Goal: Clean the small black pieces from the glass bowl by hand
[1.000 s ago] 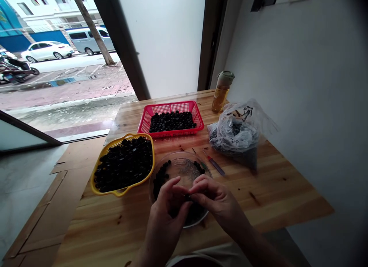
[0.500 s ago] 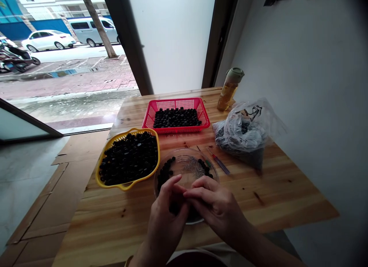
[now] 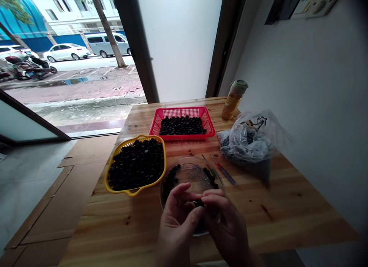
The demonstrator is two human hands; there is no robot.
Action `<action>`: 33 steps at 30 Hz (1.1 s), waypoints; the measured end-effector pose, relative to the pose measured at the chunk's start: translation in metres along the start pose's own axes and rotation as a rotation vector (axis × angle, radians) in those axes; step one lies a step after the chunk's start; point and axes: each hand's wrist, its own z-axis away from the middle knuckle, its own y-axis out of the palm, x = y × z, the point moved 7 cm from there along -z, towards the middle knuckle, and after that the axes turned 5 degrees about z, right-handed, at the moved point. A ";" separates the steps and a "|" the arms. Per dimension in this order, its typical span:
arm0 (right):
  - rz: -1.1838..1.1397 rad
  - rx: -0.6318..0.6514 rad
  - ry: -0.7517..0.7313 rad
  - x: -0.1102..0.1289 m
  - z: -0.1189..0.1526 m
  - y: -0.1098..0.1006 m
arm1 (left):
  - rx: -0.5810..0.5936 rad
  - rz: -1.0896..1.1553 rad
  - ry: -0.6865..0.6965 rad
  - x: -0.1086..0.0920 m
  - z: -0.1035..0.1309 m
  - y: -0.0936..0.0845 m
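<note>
My left hand [image 3: 182, 217] and my right hand [image 3: 224, 217] meet fingertip to fingertip over the near part of a clear round dish [image 3: 186, 161]. Both are closed in a pinch. A small dark piece [image 3: 198, 202] shows between the fingers of my left hand, close to the right fingertips. What my right hand pinches is too small to make out. Black round pieces [image 3: 170, 180] lie along the dish's left side and more along its right, beside a heap of thin clear or silvery bits [image 3: 199, 174].
Left of the dish is a yellow basket [image 3: 165, 159] full of black pieces; behind it, a red basket [image 3: 211, 123] of similar ones. A screwdriver [image 3: 227, 175], a plastic bag [image 3: 250, 140] and a bottle [image 3: 233, 100] stand or lie to the right on the wooden table [image 3: 115, 228].
The view has tilted up and shifted, so the table sits lower and farther right. My hands stay together above the dish; a dark piece now shows between the fingertips.
</note>
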 end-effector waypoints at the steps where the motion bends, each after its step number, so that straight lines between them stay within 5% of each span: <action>1: -0.074 -0.004 0.067 -0.004 0.001 0.000 | 0.005 -0.007 0.009 0.001 0.001 -0.001; 8: -0.655 0.107 0.611 -0.034 0.019 0.022 | 0.003 -0.174 0.140 -0.005 0.003 -0.009; 13: -0.790 0.052 0.607 -0.031 0.017 0.025 | 0.065 -0.360 0.321 -0.014 0.005 -0.005; 24: -0.745 0.074 0.773 -0.033 0.019 0.024 | 0.230 -0.661 0.466 -0.025 0.007 0.005; 28: -0.634 0.096 0.801 -0.034 0.025 0.021 | 0.250 -0.752 0.437 -0.032 0.007 0.005; 33: -0.626 0.152 0.758 -0.032 0.027 0.018 | 0.220 -0.519 0.215 -0.031 0.005 -0.007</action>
